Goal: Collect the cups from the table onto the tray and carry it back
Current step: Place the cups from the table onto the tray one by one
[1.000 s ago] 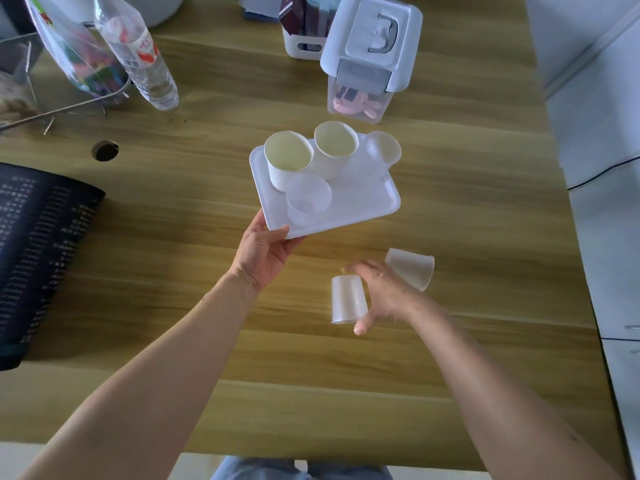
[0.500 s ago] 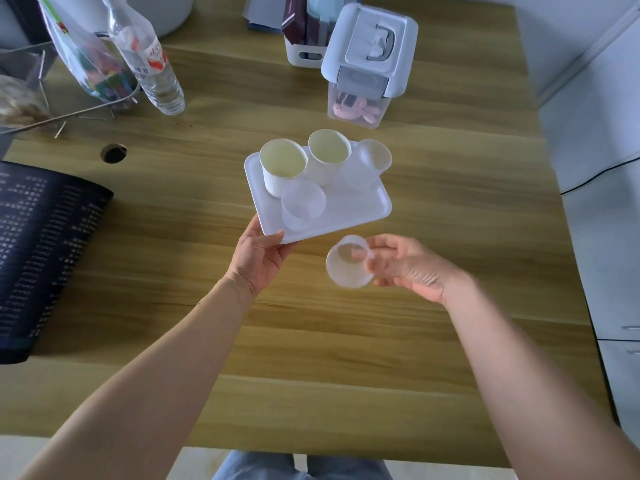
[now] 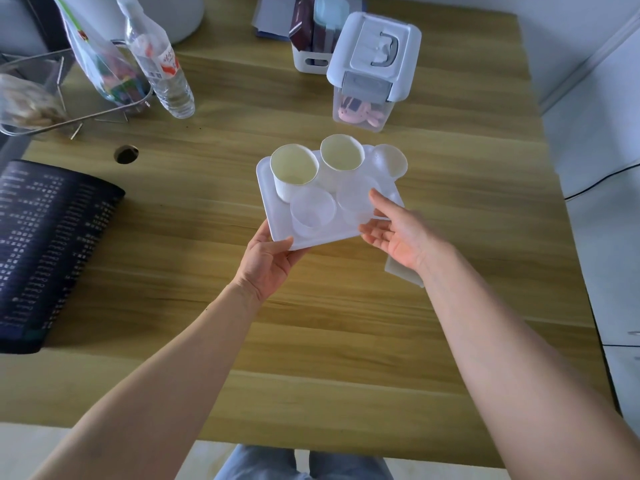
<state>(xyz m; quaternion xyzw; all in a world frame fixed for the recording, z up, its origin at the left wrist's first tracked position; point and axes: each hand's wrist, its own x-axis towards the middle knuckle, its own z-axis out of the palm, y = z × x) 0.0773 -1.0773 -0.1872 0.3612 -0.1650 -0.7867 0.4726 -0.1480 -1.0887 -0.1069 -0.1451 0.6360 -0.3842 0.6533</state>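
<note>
My left hand [image 3: 268, 259] holds the white tray [image 3: 264, 183] by its near left corner, lifted above the wooden table [image 3: 346, 323]. Several cups stand on the tray: two white paper cups [image 3: 293, 168] [image 3: 343, 158] at the back and three clear plastic cups [image 3: 390, 161] [image 3: 313, 211] [image 3: 354, 204]. My right hand [image 3: 398, 233] hovers at the tray's near right edge, fingers apart, index finger beside the front right clear cup. One more translucent cup [image 3: 403, 273] lies on its side on the table, partly hidden under my right wrist.
Behind the tray stand a clear storage box with a white lid [image 3: 372, 60] and a white bin [image 3: 310, 55]. A water bottle [image 3: 161, 64] and a wire basket with bags [image 3: 38, 102] are at the back left. A dark patterned mat [image 3: 45, 244] lies left.
My right hand lifted a clear cup from the table, set it on the tray's front right and let go. The tray stayed in my left hand.
</note>
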